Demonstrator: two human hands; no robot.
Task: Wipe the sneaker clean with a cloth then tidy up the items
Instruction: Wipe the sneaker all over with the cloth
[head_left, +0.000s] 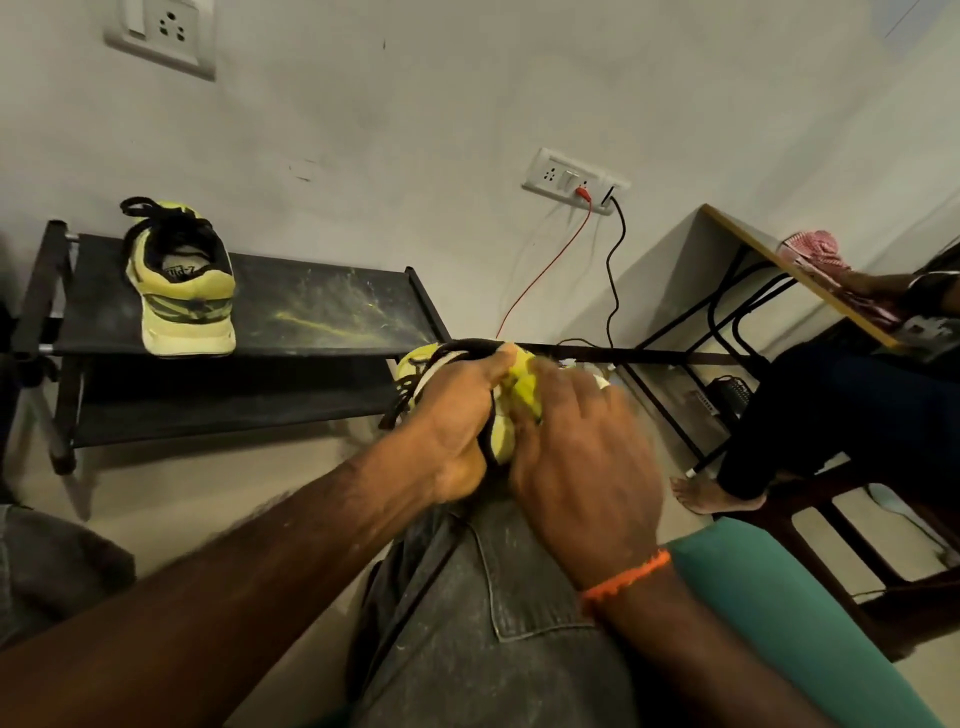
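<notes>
At the centre of the frame the left hand (457, 410) gripped a yellow sneaker (501, 410) held over the person's knee, fingers curled round its black-edged opening. The right hand (576, 441) lay blurred against the sneaker's side — whether it pinched a cloth could not be told. A second sneaker (182, 280) stood at the upper left on a black shoe rack (311, 312).
</notes>
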